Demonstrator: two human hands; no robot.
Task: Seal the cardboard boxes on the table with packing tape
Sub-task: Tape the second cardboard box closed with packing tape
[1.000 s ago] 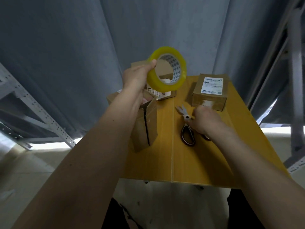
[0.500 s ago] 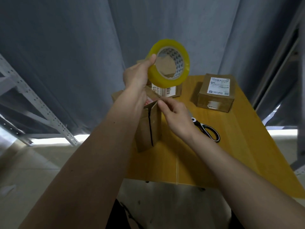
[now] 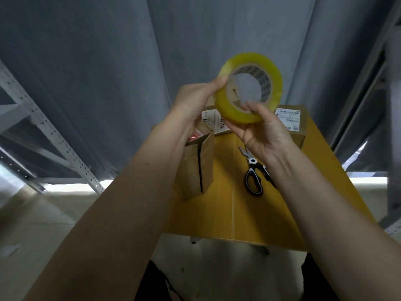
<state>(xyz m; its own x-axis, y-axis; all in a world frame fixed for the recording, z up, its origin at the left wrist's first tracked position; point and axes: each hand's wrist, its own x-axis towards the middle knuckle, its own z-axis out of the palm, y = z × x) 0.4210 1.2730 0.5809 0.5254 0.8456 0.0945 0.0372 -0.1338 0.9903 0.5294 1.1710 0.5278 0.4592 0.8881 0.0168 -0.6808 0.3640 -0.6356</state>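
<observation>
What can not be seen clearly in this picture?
Head view only:
- Tape roll: its loose end cannot be found; both hands, left hand and right hand, cover parts.
- Far boxes' labels: too small to read.
- Scissors: one handle hidden behind the right wrist.

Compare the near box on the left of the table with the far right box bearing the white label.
The near box stands tall and narrow; the far right box sits low and squat. The near box shows a dark open seam down its front and a flap raised at the top; the far right box looks closed, with a white label on top. Both are brown cardboard on the table.
</observation>
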